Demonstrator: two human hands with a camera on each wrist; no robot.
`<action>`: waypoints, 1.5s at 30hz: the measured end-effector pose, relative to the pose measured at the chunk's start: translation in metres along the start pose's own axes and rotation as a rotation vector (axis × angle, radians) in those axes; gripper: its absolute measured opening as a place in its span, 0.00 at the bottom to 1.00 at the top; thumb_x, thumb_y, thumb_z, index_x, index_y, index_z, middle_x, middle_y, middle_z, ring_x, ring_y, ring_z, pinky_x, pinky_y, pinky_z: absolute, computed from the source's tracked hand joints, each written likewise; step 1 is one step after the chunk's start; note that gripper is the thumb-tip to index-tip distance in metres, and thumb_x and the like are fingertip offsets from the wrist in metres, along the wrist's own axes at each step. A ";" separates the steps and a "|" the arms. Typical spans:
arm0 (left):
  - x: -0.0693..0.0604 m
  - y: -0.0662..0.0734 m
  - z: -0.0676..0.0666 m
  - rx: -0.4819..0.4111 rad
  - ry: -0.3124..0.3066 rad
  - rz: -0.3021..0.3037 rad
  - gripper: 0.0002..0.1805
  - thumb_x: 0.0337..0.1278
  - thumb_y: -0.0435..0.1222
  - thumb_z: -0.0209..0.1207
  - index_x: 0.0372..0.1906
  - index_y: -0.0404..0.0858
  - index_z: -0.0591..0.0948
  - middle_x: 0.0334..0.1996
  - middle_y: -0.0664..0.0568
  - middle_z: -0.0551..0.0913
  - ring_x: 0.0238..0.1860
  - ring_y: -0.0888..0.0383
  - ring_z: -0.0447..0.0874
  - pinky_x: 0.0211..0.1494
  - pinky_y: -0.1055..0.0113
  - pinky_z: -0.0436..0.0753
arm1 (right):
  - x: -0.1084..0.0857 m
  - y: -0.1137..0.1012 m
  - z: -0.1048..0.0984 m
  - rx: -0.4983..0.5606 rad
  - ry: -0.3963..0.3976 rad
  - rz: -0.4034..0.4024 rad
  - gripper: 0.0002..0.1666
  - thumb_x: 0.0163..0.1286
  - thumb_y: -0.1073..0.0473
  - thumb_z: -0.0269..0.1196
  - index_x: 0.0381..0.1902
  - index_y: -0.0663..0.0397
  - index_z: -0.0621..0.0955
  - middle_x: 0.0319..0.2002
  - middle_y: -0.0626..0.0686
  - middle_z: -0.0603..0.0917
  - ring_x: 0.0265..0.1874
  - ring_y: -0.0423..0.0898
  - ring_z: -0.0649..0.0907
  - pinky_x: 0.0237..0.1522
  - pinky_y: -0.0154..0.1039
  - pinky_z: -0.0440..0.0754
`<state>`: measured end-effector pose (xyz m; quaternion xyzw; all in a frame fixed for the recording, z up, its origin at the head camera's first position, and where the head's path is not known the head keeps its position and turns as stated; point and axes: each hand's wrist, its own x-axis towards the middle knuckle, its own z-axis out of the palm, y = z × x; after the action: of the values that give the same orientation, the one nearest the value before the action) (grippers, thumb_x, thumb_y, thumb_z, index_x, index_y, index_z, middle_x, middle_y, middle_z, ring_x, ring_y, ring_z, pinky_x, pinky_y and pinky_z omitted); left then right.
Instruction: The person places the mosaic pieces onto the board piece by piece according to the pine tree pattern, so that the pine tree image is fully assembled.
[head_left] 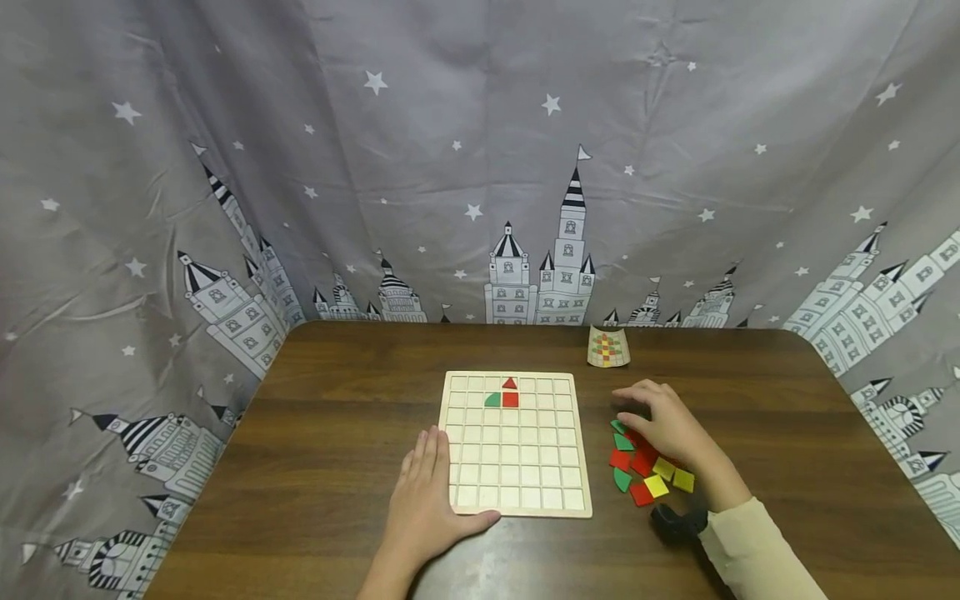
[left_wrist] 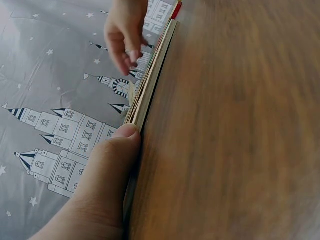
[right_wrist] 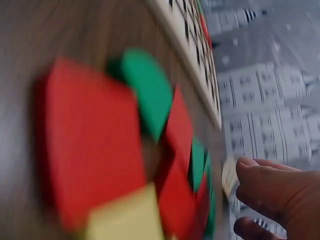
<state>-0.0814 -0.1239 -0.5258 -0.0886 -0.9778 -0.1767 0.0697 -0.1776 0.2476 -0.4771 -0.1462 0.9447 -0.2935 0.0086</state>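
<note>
A pale wooden grid board (head_left: 519,455) lies on the table, holding a red triangle (head_left: 510,384), a red square (head_left: 510,400) and a green quarter-round piece (head_left: 492,400) near its far edge. At the board's near left corner rests my left hand (head_left: 426,504), fingers straight along the left side and thumb (left_wrist: 112,155) against the front edge. My right hand (head_left: 663,423) hovers over the far end of a pile of loose flat pieces. Nothing shows between its thumb and fingers in the right wrist view. The pile mixes red squares (right_wrist: 95,145), green rounded pieces (right_wrist: 147,90) and yellow squares (head_left: 683,480).
A small curved card (head_left: 608,347) with a coloured pattern stands at the table's far edge, right of the board. A black strap or device (head_left: 678,525) sits at the right wrist. Behind the brown table (head_left: 337,433) hangs a grey castle-print curtain (head_left: 420,167).
</note>
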 end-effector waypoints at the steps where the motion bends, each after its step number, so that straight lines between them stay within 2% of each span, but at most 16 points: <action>1: 0.000 0.000 0.000 -0.001 -0.001 0.000 0.76 0.30 0.82 0.56 0.77 0.30 0.53 0.79 0.38 0.52 0.80 0.44 0.48 0.79 0.49 0.57 | -0.002 0.005 -0.002 -0.002 0.006 0.013 0.22 0.67 0.58 0.67 0.58 0.54 0.82 0.51 0.54 0.83 0.54 0.58 0.74 0.56 0.61 0.76; 9: 0.000 0.000 -0.002 -0.009 0.003 -0.001 0.76 0.30 0.81 0.57 0.77 0.30 0.54 0.79 0.38 0.52 0.80 0.44 0.48 0.79 0.49 0.57 | -0.010 0.029 -0.006 -0.018 0.037 -0.001 0.20 0.66 0.60 0.67 0.56 0.56 0.83 0.46 0.54 0.84 0.44 0.51 0.78 0.47 0.49 0.77; 19: 0.000 0.001 -0.003 -0.010 0.007 0.001 0.76 0.29 0.80 0.59 0.77 0.29 0.54 0.78 0.38 0.53 0.80 0.44 0.49 0.79 0.49 0.57 | -0.006 0.035 0.001 0.004 0.037 0.000 0.18 0.67 0.59 0.67 0.55 0.53 0.84 0.45 0.50 0.85 0.43 0.48 0.79 0.44 0.42 0.76; 25: 0.000 0.001 -0.004 -0.013 0.002 -0.002 0.76 0.30 0.81 0.58 0.77 0.29 0.54 0.78 0.38 0.53 0.80 0.44 0.48 0.79 0.48 0.57 | -0.003 0.035 0.002 0.054 0.031 0.026 0.17 0.66 0.60 0.68 0.53 0.54 0.85 0.36 0.47 0.82 0.34 0.42 0.76 0.36 0.33 0.74; 32: 0.000 0.001 -0.003 -0.013 0.003 -0.002 0.76 0.30 0.81 0.57 0.77 0.29 0.54 0.78 0.37 0.53 0.80 0.44 0.49 0.79 0.48 0.57 | -0.005 0.036 -0.001 0.051 0.020 0.046 0.16 0.68 0.61 0.65 0.53 0.55 0.85 0.35 0.48 0.80 0.32 0.42 0.73 0.32 0.32 0.72; 36: 0.000 0.002 -0.003 -0.015 0.001 -0.004 0.76 0.29 0.81 0.57 0.77 0.29 0.54 0.78 0.37 0.53 0.80 0.44 0.48 0.79 0.48 0.57 | -0.007 0.038 -0.003 0.030 0.020 0.041 0.16 0.70 0.61 0.64 0.54 0.56 0.84 0.38 0.50 0.81 0.33 0.43 0.74 0.35 0.34 0.74; 40: 0.000 0.002 -0.004 -0.015 -0.001 -0.004 0.76 0.29 0.81 0.57 0.77 0.29 0.54 0.78 0.37 0.53 0.80 0.44 0.48 0.79 0.48 0.57 | -0.009 0.040 -0.006 0.029 -0.010 0.035 0.17 0.71 0.62 0.62 0.56 0.55 0.84 0.39 0.50 0.81 0.34 0.43 0.74 0.37 0.36 0.73; 45: 0.000 0.001 -0.003 -0.014 0.000 -0.004 0.76 0.29 0.81 0.58 0.77 0.29 0.54 0.78 0.38 0.53 0.80 0.44 0.48 0.79 0.49 0.57 | -0.009 0.041 -0.008 0.041 -0.048 0.019 0.18 0.70 0.65 0.62 0.57 0.53 0.84 0.39 0.50 0.78 0.33 0.43 0.72 0.34 0.32 0.71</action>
<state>-0.0809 -0.1240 -0.5222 -0.0871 -0.9767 -0.1838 0.0686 -0.1807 0.2868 -0.4937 -0.1439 0.9393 -0.3091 0.0372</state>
